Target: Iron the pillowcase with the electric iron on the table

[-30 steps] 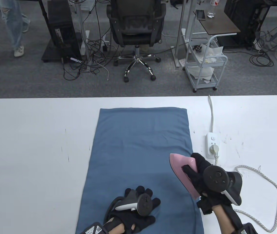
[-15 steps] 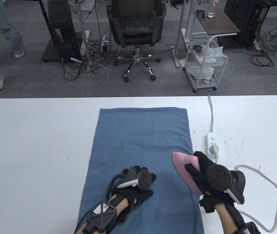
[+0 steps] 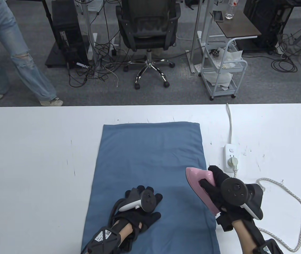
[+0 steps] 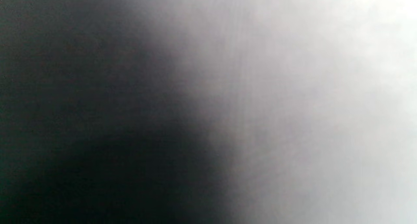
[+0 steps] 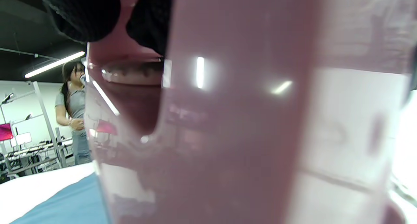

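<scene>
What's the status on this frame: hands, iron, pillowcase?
Right hand grips pink iron at pillowcase right edge. Left hand rests on cloth. Path clear.

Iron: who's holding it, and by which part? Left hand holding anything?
The right hand grips the pink iron by its top handle. The left hand holds nothing; it rests on the blue pillowcase.

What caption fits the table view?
Right hand grips pink electric iron; left hand rests on blue fabric pillowcase.
</scene>
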A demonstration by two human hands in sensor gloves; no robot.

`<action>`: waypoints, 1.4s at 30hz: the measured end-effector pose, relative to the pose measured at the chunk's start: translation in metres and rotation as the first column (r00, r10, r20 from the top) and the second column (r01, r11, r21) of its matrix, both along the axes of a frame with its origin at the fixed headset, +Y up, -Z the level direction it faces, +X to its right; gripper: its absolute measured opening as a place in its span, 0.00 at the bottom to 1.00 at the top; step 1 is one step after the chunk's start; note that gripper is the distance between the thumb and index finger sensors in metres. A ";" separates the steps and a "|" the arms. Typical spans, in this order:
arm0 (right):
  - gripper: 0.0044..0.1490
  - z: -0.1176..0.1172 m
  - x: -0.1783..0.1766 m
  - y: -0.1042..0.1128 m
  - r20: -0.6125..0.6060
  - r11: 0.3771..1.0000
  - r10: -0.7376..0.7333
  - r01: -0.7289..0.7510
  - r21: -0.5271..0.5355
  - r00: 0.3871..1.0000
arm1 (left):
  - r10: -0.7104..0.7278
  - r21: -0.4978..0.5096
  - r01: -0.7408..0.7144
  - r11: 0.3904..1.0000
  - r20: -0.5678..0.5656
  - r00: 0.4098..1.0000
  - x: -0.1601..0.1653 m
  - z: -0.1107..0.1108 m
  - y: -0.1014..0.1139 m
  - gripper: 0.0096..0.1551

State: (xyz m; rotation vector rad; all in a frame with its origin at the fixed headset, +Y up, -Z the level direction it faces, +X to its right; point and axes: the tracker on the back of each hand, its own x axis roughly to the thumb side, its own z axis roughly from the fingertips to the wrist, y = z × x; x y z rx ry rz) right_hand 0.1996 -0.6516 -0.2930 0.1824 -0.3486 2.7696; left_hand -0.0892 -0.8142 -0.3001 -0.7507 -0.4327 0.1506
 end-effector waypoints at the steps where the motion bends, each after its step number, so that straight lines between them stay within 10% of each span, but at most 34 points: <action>1: 0.41 -0.001 -0.004 -0.003 -0.010 1.000 0.011 -0.011 -0.006 1.000 | 0.000 0.000 0.000 1.000 0.004 1.000 -0.001 0.007 0.000 0.43; 18: 0.42 -0.021 -0.085 -0.076 -0.288 0.912 0.342 -0.389 -0.127 0.895 | -0.003 -0.007 0.003 1.000 0.023 1.000 -0.004 0.025 0.000 0.43; 34: 0.43 -0.145 -0.065 -0.076 0.077 0.892 0.408 -0.380 -0.245 0.909 | -0.002 -0.008 0.002 1.000 0.026 1.000 -0.004 0.025 0.000 0.43; 42: 0.42 -0.111 -0.081 -0.058 -0.053 0.938 0.296 -0.301 -0.174 0.954 | -0.003 -0.007 0.003 1.000 0.026 1.000 -0.004 0.026 0.000 0.43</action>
